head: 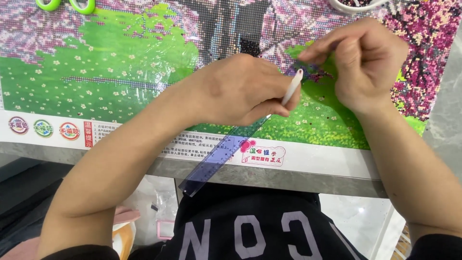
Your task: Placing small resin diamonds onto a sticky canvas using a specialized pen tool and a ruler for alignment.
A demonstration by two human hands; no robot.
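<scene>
My left hand [240, 91] grips white pen [292, 87] over translucent blue plastic ruler [216, 161]; right hand [365, 60] pinches, contents probably hidden; green-pink bead canvas [96, 72] on grey table [288, 175].

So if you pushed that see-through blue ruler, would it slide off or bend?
The see-through blue plastic ruler probably stays stiff: it juts past the grey table edge without drooping. It looks thin and light, so it would likely slide easily. The left hand pressing its top end probably stops it tipping off.
</scene>
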